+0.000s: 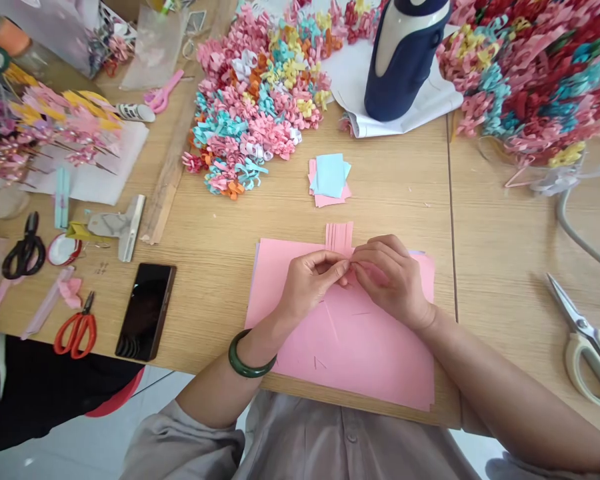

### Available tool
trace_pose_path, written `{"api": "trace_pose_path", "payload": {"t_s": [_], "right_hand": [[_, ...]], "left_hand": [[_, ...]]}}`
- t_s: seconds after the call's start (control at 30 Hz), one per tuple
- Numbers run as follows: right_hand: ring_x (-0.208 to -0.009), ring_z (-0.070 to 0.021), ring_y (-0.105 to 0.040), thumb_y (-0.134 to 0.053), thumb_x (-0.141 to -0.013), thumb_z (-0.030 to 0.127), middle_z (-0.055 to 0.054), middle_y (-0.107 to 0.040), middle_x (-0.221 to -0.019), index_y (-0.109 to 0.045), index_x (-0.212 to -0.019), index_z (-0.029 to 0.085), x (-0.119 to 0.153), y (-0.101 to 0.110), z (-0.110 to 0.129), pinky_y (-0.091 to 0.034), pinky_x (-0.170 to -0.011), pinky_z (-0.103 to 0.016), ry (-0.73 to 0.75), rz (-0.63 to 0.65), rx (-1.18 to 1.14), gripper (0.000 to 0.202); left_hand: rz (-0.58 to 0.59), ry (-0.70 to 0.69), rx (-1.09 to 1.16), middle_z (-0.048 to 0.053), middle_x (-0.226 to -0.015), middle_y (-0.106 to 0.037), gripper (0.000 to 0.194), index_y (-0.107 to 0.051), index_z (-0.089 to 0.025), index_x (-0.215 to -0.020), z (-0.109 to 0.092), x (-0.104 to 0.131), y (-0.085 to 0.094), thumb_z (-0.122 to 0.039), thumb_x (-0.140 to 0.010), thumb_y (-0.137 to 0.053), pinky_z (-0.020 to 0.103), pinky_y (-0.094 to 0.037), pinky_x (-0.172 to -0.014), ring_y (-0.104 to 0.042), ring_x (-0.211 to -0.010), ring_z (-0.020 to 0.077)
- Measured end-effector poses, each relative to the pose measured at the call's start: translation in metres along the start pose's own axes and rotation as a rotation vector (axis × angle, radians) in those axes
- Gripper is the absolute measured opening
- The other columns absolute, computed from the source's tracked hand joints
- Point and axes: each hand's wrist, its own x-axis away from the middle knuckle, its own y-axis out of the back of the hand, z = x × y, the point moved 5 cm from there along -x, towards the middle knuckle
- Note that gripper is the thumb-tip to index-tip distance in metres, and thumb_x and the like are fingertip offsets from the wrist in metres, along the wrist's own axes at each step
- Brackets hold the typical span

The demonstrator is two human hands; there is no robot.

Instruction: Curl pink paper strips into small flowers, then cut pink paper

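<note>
A small piece of pink paper cut into fringe (339,237) sticks out beyond my fingers, its strips pointing away from me. My left hand (313,280) is closed in a pinch at its near edge, a green bangle on the wrist. Meeting it at the fingertips, my right hand (393,277) pinches at the same spot; the fingers hide the exact grip. Under both hands lies a large pink paper sheet (355,353) with a few thin paper slivers on it. Just beyond is a small stack of light blue and pink paper squares (330,177).
A heap of curled paper flowers (260,100) spreads at the back, with another pile (540,80) at right. A dark blue bottle (405,60) stands between them. White-handled scissors (593,347) lie right; a phone (146,310), red-handled scissors (77,330) and a metal clip (129,227) lie left.
</note>
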Motion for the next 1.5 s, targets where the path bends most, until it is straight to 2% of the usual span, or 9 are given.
{"api": "trace_pose_path", "payload": {"t_s": [0.17,0.33,0.4,0.57,0.83,1.0,1.17,1.33,1.5], "right_hand": [[-0.083,-0.0189,-0.06,-0.065,-0.087,0.012,-0.004,-0.072,-0.085,-0.063,-0.095,0.022,0.0,-0.001,-0.002,-0.056,-0.07,-0.033,-0.034,0.01,-0.006,0.013],[-0.085,-0.0188,-0.059,-0.062,-0.087,0.01,-0.003,-0.072,-0.087,-0.061,-0.096,0.022,0.002,-0.003,-0.001,-0.056,-0.07,-0.032,0.04,0.042,0.053,0.015],[-0.083,-0.0187,-0.059,-0.061,-0.087,0.01,-0.003,-0.071,-0.084,-0.059,-0.094,0.022,0.002,-0.004,-0.001,-0.055,-0.067,-0.031,0.046,0.046,0.076,0.013],[-0.079,-0.0175,-0.056,-0.062,-0.083,0.008,-0.001,-0.068,-0.077,-0.055,-0.086,0.021,0.001,-0.005,0.0,-0.052,-0.063,-0.029,0.044,0.037,0.106,0.015],[-0.089,-0.0202,-0.06,-0.065,-0.083,0.007,-0.004,-0.072,-0.086,-0.058,-0.099,0.018,0.005,-0.004,0.006,-0.054,-0.064,-0.029,0.223,0.021,0.269,0.02],[-0.086,-0.0194,-0.059,-0.064,-0.086,0.009,-0.003,-0.071,-0.086,-0.058,-0.097,0.021,0.002,-0.004,0.004,-0.055,-0.068,-0.031,0.115,0.024,0.121,0.017],[-0.085,-0.019,-0.059,-0.065,-0.086,0.011,-0.003,-0.071,-0.086,-0.059,-0.095,0.021,0.001,-0.003,0.0,-0.056,-0.071,-0.033,-0.016,0.013,0.008,0.015],[-0.085,-0.0194,-0.059,-0.068,-0.084,0.01,-0.003,-0.072,-0.086,-0.059,-0.094,0.021,0.002,-0.003,0.0,-0.055,-0.07,-0.033,0.01,0.026,0.049,0.018],[-0.084,-0.019,-0.059,-0.066,-0.084,0.009,-0.003,-0.071,-0.085,-0.059,-0.094,0.021,0.002,-0.004,-0.001,-0.055,-0.069,-0.032,0.013,0.033,0.051,0.017]], "left_hand": [[-0.04,-0.197,-0.163,0.002,-0.079,-0.069,0.014,-0.072,-0.014,-0.087,-0.008,0.003,0.0,-0.028,-0.084,-0.071,0.021,-0.057,-0.064,-0.066,-0.063,0.0087],[-0.03,-0.261,-0.249,0.001,-0.075,-0.068,0.014,-0.072,-0.016,-0.085,-0.01,0.004,0.0,-0.029,-0.087,-0.069,0.022,-0.056,-0.065,-0.065,-0.063,0.0093],[-0.026,-0.235,-0.247,0.001,-0.071,-0.068,0.015,-0.072,-0.016,-0.083,-0.009,0.003,0.001,-0.03,-0.086,-0.07,0.023,-0.056,-0.064,-0.065,-0.062,0.0101],[0.042,-0.034,-0.126,0.003,-0.066,-0.07,0.022,-0.072,-0.014,-0.081,-0.005,0.001,0.0,-0.035,-0.084,-0.072,0.024,-0.057,-0.064,-0.068,-0.061,0.013],[0.088,0.07,0.011,0.002,-0.065,-0.068,0.025,-0.072,-0.013,-0.078,-0.003,-0.001,0.001,-0.037,-0.083,-0.073,0.026,-0.058,-0.067,-0.067,-0.062,0.0128],[0.041,0.097,0.05,0.0,-0.06,-0.067,0.022,-0.073,-0.013,-0.083,0.002,-0.001,0.002,-0.034,-0.079,-0.077,0.026,-0.059,-0.065,-0.066,-0.057,0.0119],[-0.003,-0.034,-0.061,0.0,-0.063,-0.067,0.018,-0.072,-0.013,-0.086,-0.001,0.001,0.001,-0.031,-0.083,-0.073,0.023,-0.058,-0.061,-0.065,-0.057,0.0104],[-0.045,-0.258,-0.271,0.003,-0.076,-0.069,0.014,-0.071,-0.014,-0.087,-0.011,0.006,0.001,-0.027,-0.089,-0.067,0.02,-0.055,-0.062,-0.065,-0.062,0.0086],[-0.08,-0.422,-0.415,0.002,-0.073,-0.067,0.012,-0.071,-0.015,-0.085,-0.018,0.01,0.0,-0.024,-0.091,-0.064,0.018,-0.053,-0.059,-0.063,-0.062,0.008]]}}
